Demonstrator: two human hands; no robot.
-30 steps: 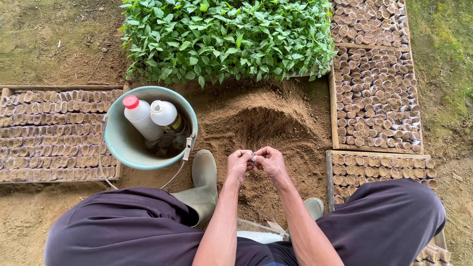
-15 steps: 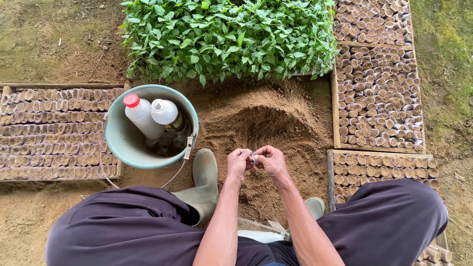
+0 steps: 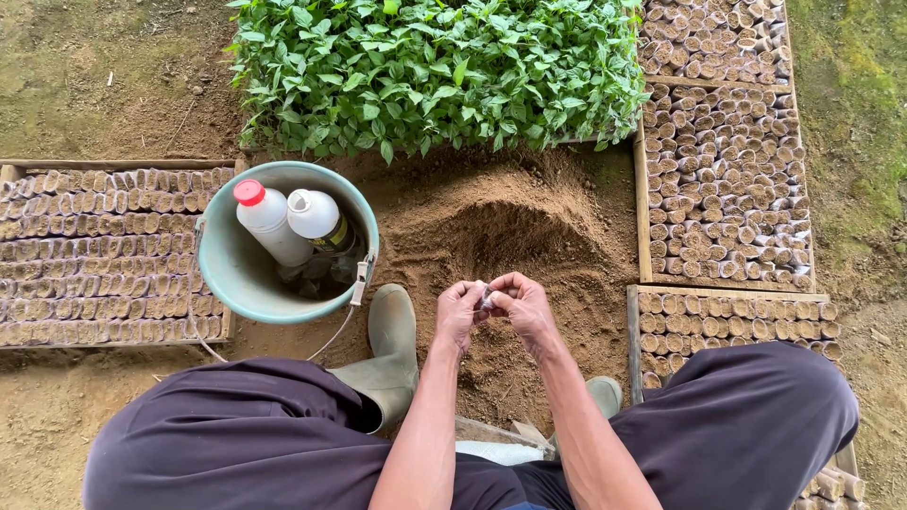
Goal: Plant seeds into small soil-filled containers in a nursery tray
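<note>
— Bag (image 3: 485,299), tiny and pale, sits pinched between both hands, right over the soil pile (image 3: 510,246).

— Why so close together?

— The left hand (image 3: 460,312) and right hand (image 3: 520,304) meet fingertip to fingertip, clamped on it; maybe to pull its mouth open.

— And the bucket (image 3: 227,269)?

— Just beside the left knee, with two bottles (image 3: 283,222) inside. Filled pots (image 3: 723,189) stand in trays to the right, within easy reach.

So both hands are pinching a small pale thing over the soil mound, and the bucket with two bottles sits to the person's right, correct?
Not quite: the bucket with the two bottles sits to the person's left. The head view shows it. The rest holds: left hand and right hand pinch a small pale thing over the soil mound.
</note>
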